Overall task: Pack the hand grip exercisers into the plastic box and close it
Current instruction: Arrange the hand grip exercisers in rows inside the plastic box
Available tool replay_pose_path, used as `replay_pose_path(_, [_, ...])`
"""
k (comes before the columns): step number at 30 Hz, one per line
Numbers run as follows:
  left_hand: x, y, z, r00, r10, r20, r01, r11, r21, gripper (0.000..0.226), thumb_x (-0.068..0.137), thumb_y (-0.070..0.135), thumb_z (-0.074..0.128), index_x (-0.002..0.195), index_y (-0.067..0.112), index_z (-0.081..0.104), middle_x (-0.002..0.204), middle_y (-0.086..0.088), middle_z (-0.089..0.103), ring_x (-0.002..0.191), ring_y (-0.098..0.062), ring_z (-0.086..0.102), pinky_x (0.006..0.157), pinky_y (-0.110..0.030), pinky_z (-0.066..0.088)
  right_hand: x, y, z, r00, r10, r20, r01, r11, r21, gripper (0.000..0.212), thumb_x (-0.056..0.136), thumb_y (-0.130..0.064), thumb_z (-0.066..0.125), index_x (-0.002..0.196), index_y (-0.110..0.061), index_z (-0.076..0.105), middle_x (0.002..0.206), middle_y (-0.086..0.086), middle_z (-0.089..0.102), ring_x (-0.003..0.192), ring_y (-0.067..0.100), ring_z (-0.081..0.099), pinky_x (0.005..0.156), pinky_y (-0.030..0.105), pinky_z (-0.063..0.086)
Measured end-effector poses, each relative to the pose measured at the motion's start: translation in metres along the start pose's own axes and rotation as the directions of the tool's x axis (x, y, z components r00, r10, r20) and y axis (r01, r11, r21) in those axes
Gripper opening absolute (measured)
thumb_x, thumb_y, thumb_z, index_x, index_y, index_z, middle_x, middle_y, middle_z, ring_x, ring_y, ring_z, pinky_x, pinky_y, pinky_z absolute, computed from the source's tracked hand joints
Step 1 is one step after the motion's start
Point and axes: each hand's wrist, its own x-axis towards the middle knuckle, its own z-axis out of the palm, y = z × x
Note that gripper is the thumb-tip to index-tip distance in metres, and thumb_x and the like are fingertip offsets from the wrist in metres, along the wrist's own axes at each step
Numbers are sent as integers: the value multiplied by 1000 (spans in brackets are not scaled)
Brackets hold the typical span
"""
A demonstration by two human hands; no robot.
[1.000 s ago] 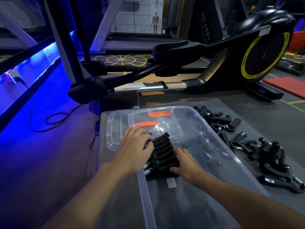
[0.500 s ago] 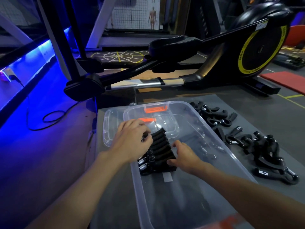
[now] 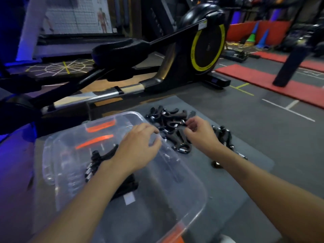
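Observation:
A clear plastic box (image 3: 191,179) stands on the grey mat, with a row of black hand grip exercisers (image 3: 98,165) packed at its left side, partly hidden by my left forearm. Its clear lid (image 3: 52,155) with orange clips lies under or behind the box's far end. My left hand (image 3: 138,148) hovers over the box's far right rim, fingers apart and empty. My right hand (image 3: 199,132) reaches into a loose pile of black exercisers (image 3: 168,120) right of the box; its fingertips touch one, and a firm hold is not visible. More exercisers (image 3: 226,137) lie behind my right wrist.
A black elliptical trainer (image 3: 192,55) with a yellow-ringed wheel stands just beyond the mat (image 3: 254,155). Red floor mats (image 3: 263,79) and a dark post (image 3: 291,60) are at the right. Blue light glows at the left.
Both hands have left the packed row in the box and moved right. My right hand now reaches the loose pile outside the box. The camera has turned right.

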Motion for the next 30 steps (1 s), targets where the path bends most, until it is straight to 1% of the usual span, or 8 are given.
replay_pose_path(4, [14,17,38,992,50,119,-58,996,67,58,87,60,35,127,22,54,130,6,49,128,-18,42,109,-41,34,7,90,-30,967,252,-41,-252,968,-6,12,82,-18,61,94,-16,61,87,3,67,85,27,65,78,43,56])
replay_pose_path(7, [18,22,55,982,77,171,-102,984,145,69,87,64,25,136,23,47,145,4,40,145,-16,19,120,-40,14,-1,146,-39,914,390,-112,-400,913,-77,36,78,-28,70,109,-12,61,101,4,65,103,29,62,89,42,50])
replay_pose_path(10, [22,24,62,982,108,154,-142,963,227,73,84,66,16,135,26,49,146,4,42,145,-13,20,120,-37,8,-13,185,-41,865,461,-196,-499,829,-254,65,72,-48,74,129,-24,52,132,2,53,130,28,42,105,46,36])
replay_pose_path(14, [25,26,62,982,142,128,-173,946,274,67,85,64,19,128,29,56,140,8,48,139,-12,30,113,-34,13,-17,225,-37,855,495,-155,-519,825,-225,94,63,-55,80,142,-26,36,149,4,37,139,28,28,113,46,28])
replay_pose_path(18, [25,24,63,982,129,140,-165,941,295,63,86,62,19,126,32,57,140,10,48,139,-11,30,112,-35,12,-22,232,-32,865,474,-165,-502,810,-303,87,65,-51,80,138,-26,41,142,5,42,135,29,30,108,44,30])
replay_pose_path(24, [24,24,62,982,127,137,-164,938,304,59,88,59,21,124,32,59,138,9,51,138,-13,33,112,-37,14,-28,222,-20,923,352,-157,-376,913,-160,61,74,-47,71,128,-25,54,81,-11,66,87,18,63,85,36,50])
replay_pose_path(26, [24,24,62,983,130,131,-164,939,302,58,89,58,22,124,31,60,137,8,52,137,-13,33,112,-37,14,-26,219,-19,942,296,-161,-324,925,-196,59,77,-40,72,129,-19,55,92,-3,67,88,21,62,84,36,50])
replay_pose_path(30, [22,24,63,984,131,123,-163,938,307,58,89,57,22,123,31,61,136,8,53,136,-13,35,113,-36,14,-27,223,-17,927,369,65,-336,895,-294,101,65,-52,81,147,-24,30,142,6,44,131,30,41,109,44,37])
